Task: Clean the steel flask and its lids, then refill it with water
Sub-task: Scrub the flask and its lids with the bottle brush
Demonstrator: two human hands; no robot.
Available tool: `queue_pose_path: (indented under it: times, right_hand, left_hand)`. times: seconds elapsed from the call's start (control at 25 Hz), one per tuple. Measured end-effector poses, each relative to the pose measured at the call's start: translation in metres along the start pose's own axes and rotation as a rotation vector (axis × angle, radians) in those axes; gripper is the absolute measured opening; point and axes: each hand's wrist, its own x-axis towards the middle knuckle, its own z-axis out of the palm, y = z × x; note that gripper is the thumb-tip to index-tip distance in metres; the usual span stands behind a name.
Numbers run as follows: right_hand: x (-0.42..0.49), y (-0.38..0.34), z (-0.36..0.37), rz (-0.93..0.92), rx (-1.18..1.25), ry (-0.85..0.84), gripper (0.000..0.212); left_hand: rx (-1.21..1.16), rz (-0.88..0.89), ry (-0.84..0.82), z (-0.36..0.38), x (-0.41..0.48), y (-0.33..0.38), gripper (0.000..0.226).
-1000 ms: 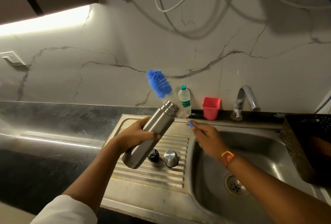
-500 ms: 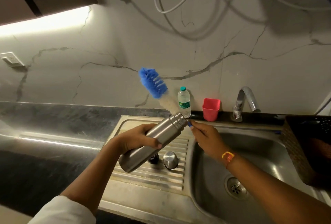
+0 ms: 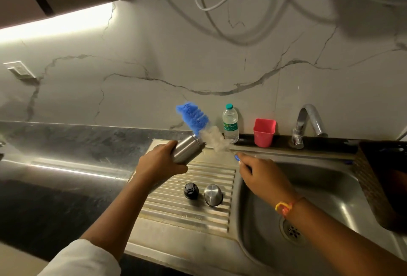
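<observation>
We note left hand [image 3: 160, 163] wrapped round steel flask [image 3: 187, 149], frame centre. Right hand [image 3: 262, 174] pinches bottle brush [image 3: 193, 116] handle, bristles just beside flask mouth. Black lid [image 3: 191, 191] and steel cap [image 3: 213, 194] lie below on drainboard [image 3: 176, 209].

Single head-worn view, facing forward and down, close over sink [image 3: 330, 187]

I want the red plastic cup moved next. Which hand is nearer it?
Right. The right hand, holding the blue bottle brush, is in front of the red plastic cup; the left hand, gripping the cylindrical steel flask, is farther away to the cup's left.
</observation>
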Motion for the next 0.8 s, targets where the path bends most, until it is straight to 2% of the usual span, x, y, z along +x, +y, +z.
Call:
queue_pose_path:
  times: [0.08,0.28,0.44,0.52,0.64,0.8]
  right_hand:
    - [0.013,-0.008,-0.002,0.028,-0.038,0.006,0.032]
    - [-0.015,-0.016,-0.005,0.020,-0.131,-0.129,0.039]
    - [0.012,-0.022,0.001,0.028,-0.176,-0.053,0.038]
    - [0.007,-0.023,0.001,0.032,-0.180,-0.059,0.039]
    - [-0.019,-0.023,-0.003,0.071,-0.139,-0.155,0.040]
    - [0.009,-0.029,-0.001,0.034,-0.091,-0.066,0.032]
  left_hand:
    - [0.056,0.040,0.034,0.004,-0.002,0.009,0.068]
    - [0.060,-0.070,0.125,-0.005,0.001,-0.004,0.068]
    - [0.163,0.061,0.087,0.011,-0.003,0.017,0.068]
    - [0.094,0.003,0.113,0.009,-0.003,0.013,0.067]
    - [0.014,-0.104,0.167,0.001,-0.002,-0.001,0.066]
    - [0.009,0.008,0.147,0.013,-0.013,0.023,0.064]
